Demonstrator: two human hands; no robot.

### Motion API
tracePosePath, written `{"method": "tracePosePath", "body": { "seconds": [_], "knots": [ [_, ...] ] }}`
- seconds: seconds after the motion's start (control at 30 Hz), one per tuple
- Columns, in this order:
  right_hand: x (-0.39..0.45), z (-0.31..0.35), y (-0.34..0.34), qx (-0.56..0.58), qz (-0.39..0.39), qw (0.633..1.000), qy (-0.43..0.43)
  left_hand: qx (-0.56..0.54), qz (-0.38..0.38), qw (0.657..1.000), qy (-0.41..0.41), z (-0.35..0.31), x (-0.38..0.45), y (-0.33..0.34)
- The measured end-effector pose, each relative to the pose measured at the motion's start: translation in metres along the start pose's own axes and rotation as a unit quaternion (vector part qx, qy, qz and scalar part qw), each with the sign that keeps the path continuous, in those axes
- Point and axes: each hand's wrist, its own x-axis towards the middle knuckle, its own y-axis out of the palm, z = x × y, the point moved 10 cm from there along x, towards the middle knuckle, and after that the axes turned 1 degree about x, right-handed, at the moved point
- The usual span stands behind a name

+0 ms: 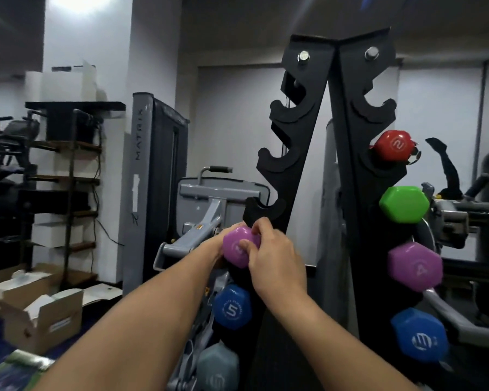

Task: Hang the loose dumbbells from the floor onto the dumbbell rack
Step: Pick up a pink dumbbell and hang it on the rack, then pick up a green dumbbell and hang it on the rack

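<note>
A tall black dumbbell rack (336, 170) stands in front of me, with hooked cradles down both sides. A purple dumbbell (236, 244) sits at a cradle on the rack's left side. My right hand (274, 255) curls over its near end, thumb on its face. My left hand (223, 246) is mostly hidden behind the dumbbell and seems to hold its far side. Below it hang a blue dumbbell marked 5 (232, 309) and a grey one (219, 368). The upper left cradles are bare.
The rack's right side carries red (395, 145), green (404, 204), purple (415, 266) and blue (419, 337) dumbbells. A grey weight machine (158, 170) stands behind on the left. Open cardboard boxes (40, 314) lie on the floor left, beside a dark shelf (68, 179).
</note>
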Motion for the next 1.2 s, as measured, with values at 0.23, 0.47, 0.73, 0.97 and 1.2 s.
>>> {"method": "tracePosePath", "body": {
  "seconds": [0.23, 0.47, 0.73, 0.97, 1.2],
  "knots": [
    [0.009, -0.009, 0.003, 0.079, 0.014, 0.997, 0.010, 0.051, -0.043, 0.998, -0.011, 0.002, -0.014, -0.003],
    [0.007, -0.018, 0.005, 0.123, 0.010, 0.992, 0.030, -0.060, -0.079, 0.995, 0.014, 0.016, -0.016, -0.016],
    [-0.018, -0.034, 0.004, 0.230, -0.027, 0.965, 0.119, 0.030, -0.096, 0.984, 0.150, 0.027, -0.041, -0.036],
    [-0.116, -0.089, 0.063, 0.292, -0.003, 0.922, 0.256, 0.109, -0.159, 0.962, 0.194, 0.118, -0.101, -0.062],
    [-0.288, -0.163, 0.194, 0.283, 0.122, 0.864, 0.399, 0.406, -0.030, 0.895, 0.180, 0.274, -0.144, -0.037]
  ]
}}
